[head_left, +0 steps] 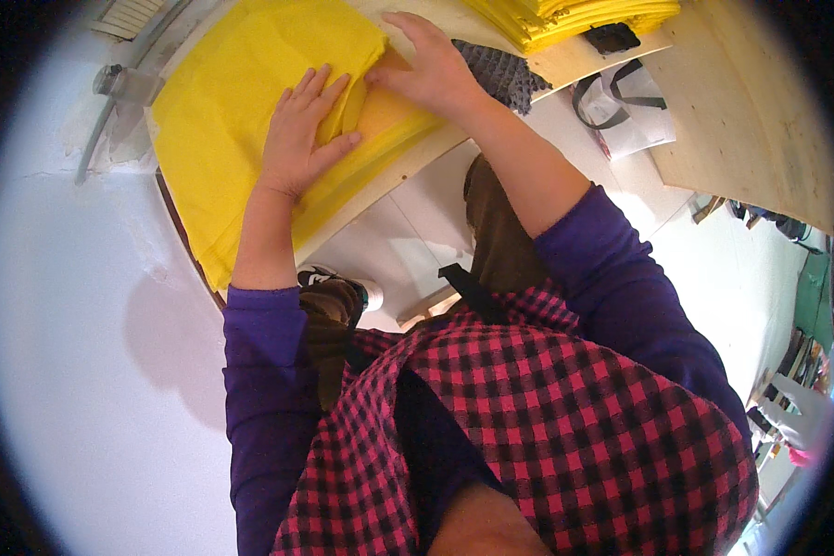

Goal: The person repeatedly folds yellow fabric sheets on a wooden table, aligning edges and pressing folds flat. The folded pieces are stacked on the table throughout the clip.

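A large yellow cloth [222, 120] lies over the left part of a pale wooden table [394, 181], with more yellow layers at its near edge. My left hand [301, 139] rests flat on it, fingers spread and nothing held. Beside the cloth's right edge, which is folded or lifted there, my right hand [431, 74] hovers or touches with thumb and forefinger wide apart. Whether its thumb tip presses on the cloth I cannot tell. A crumpled dark grey textured cloth [496, 74] lies just right of that hand.
A stack of yellow cloth [574, 18] sits at the far right, with a small black item [612, 37] at its front. A white bag with black handles [632, 116] stands below, by a wooden panel [760, 120]. A clear bottle [128, 85] is at the left wall.
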A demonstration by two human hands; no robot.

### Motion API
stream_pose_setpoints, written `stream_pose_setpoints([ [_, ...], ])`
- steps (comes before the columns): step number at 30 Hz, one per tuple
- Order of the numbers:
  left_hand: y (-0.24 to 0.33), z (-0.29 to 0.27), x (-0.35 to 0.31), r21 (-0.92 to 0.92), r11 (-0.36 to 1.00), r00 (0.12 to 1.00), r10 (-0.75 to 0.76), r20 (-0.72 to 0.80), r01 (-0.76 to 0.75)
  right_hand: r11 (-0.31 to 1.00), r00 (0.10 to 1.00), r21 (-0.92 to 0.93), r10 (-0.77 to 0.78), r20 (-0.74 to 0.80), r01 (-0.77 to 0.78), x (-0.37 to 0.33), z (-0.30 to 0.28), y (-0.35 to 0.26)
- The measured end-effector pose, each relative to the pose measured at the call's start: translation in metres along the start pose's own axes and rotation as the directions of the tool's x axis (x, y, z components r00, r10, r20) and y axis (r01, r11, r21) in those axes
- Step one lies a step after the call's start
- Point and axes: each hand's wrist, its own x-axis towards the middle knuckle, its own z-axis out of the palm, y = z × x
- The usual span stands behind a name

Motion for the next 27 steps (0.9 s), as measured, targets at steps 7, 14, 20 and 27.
stream_pose_setpoints([
  [7, -0.002, 0.000, -0.002, 0.004, 1.000, 1.000, -0.016, 0.002, 0.016, 0.928, 0.889, 0.012, 0.353, 0.290, -0.372, -0.020, -0.031, 0.002],
  [14, -0.003, 0.003, -0.001, -0.030, 1.000, 0.998, -0.009, -0.055, 0.007, 0.855, 0.790, 0.172, 0.350, 0.503, -0.489, -0.030, -0.047, 0.012],
  [20, -0.004, 0.003, -0.002, -0.041, 0.999, 0.998, -0.015, -0.054, 0.013, 0.807, 0.753, 0.234, 0.342, 0.562, -0.541, -0.029, -0.048, 0.013],
  [27, -0.004, 0.003, -0.002, -0.044, 0.999, 0.999, -0.018, -0.051, 0.016, 0.778, 0.786, 0.314, 0.342, 0.515, -0.544, -0.030, -0.042, 0.020],
])
